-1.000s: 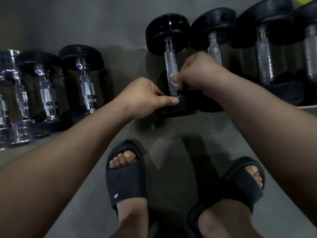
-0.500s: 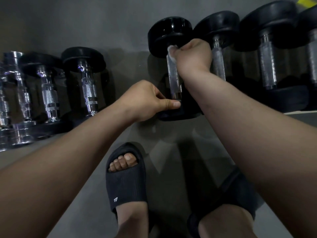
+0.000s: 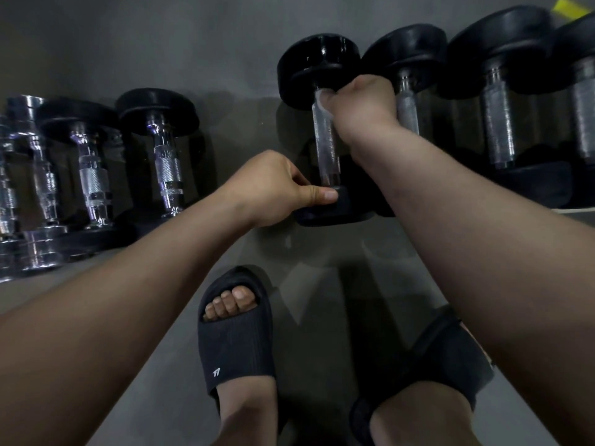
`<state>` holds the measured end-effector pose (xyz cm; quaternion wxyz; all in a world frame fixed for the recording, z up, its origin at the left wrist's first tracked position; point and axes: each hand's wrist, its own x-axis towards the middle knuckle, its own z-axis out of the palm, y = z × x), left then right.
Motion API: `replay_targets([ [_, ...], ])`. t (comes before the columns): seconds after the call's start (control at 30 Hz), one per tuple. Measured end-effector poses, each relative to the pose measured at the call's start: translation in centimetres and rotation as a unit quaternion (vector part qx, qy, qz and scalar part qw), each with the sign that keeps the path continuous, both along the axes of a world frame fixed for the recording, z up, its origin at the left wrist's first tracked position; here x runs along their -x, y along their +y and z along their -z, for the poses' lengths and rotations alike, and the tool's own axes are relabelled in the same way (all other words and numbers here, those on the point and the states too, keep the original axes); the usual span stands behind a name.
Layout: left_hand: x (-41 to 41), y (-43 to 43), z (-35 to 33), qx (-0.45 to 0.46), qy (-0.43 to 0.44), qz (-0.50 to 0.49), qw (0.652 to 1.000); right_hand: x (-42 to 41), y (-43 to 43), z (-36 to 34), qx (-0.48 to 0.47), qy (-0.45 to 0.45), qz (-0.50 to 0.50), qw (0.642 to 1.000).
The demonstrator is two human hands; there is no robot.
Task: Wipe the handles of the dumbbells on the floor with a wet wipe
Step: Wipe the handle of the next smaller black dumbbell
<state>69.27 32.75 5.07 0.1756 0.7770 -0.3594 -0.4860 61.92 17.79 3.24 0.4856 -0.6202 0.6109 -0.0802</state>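
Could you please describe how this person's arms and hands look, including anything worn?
The left forearm and right forearm are bare, no sleeve in view. The left hand and right hand wear no gloves; no watch, bracelet or ring shows. The only clothing seen is black ribbed slide sandals, the left one with a small white logo.

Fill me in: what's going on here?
A person is wiping a black round-headed dumbbell on the grey floor. The right hand grips a white wet wipe around the far end of its knurled metal handle. The left hand steadies the near head, thumb pressed on its rim. More dumbbells lie in a row either side, untouched.
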Motion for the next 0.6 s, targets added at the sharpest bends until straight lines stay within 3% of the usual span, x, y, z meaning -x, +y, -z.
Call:
replay_targets([
  [0.17, 0.0, 0.0, -0.2, -0.008, 0.006, 0.005, 1.000, 1.2, -0.9, 0.8, -0.132, -0.033, -0.048, 0.990],
  [0.37, -0.1, 0.0, -0.4, -0.009, 0.002, 0.022, 1.000, 3.3, -1.3, 0.1, -0.219, 0.079, -0.199, 0.952],
  [0.43, -0.1, -0.1, -0.5, -0.012, 0.001, 0.026, 1.000, 3.2, -1.6, 0.0, -0.215, 0.053, -0.171, 0.960],
  [0.53, -0.2, -0.2, -0.5, -0.013, 0.006, 0.022, 1.000, 2.1, -1.5, 0.3, -0.176, -0.069, -0.059, 0.980],
  [0.6, -0.2, -0.1, -0.4, -0.011, 0.012, 0.015, 1.000, 1.6, -1.3, 0.7, -0.134, -0.088, -0.038, 0.986],
])
